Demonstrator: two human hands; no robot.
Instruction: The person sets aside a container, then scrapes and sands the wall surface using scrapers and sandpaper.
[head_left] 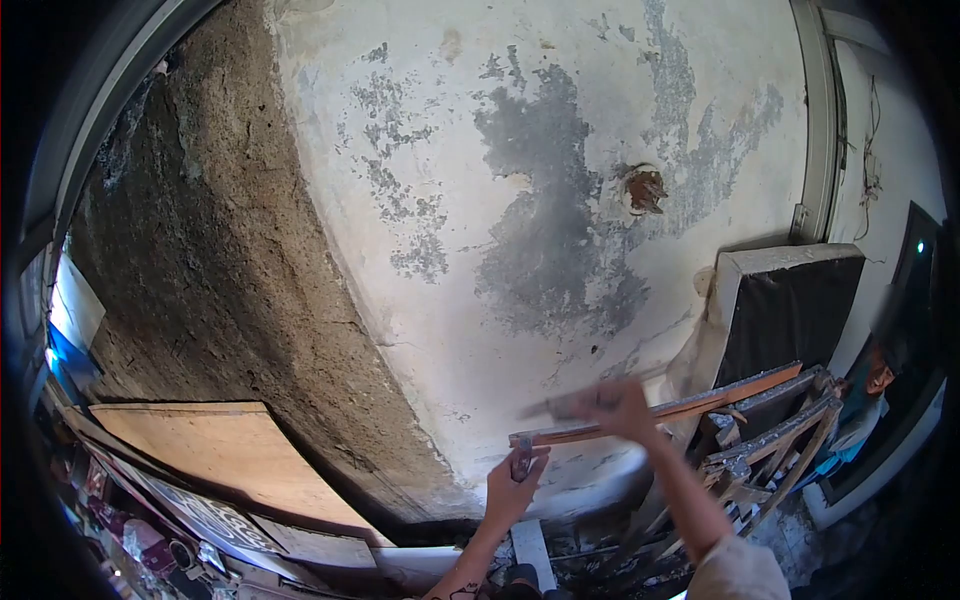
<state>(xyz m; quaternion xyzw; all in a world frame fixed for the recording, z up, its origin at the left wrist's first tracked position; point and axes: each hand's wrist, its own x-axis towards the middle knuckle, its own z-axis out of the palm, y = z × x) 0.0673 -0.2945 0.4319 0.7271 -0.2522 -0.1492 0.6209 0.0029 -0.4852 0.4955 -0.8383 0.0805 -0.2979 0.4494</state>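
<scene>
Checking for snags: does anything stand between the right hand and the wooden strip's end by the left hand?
Only the left hand, at that end of the wooden strip. Nothing else visible blocks the right hand, though it is motion-blurred.

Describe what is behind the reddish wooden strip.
The peeling wall and, at right, a black panel show behind the wooden strip; what it covers cannot be seen.

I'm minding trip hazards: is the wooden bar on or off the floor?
Off: the wooden bar has one end raised at the left hand, the other above jumbled wood.
</scene>
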